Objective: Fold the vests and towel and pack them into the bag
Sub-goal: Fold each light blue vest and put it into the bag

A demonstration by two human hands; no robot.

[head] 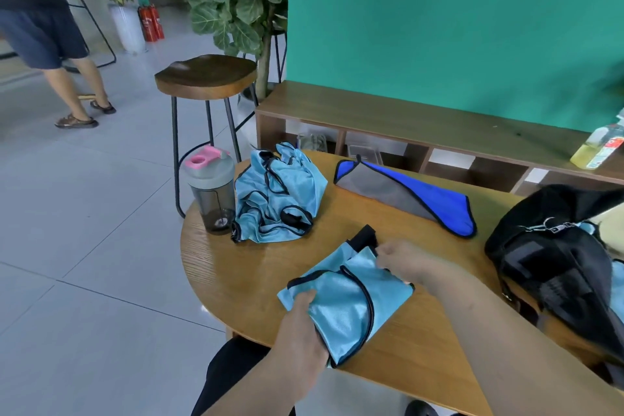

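A light blue vest with black trim (347, 300) lies folded small on the round wooden table (337, 223). My left hand (300, 321) grips its near left corner. My right hand (401, 260) pinches its far right edge. A second light blue vest (277, 196) sits crumpled at the table's far left. Folded loosely, a blue and grey towel (415, 194) lies at the back middle. The black bag (560, 257) rests at the right edge, with light blue fabric showing inside its opening.
A grey shaker bottle with a pink lid (211, 189) stands at the table's left rim beside the crumpled vest. Behind are a wooden stool (206, 76), a low wooden shelf (405, 125) with a spray bottle (599, 145), and a person walking at far left.
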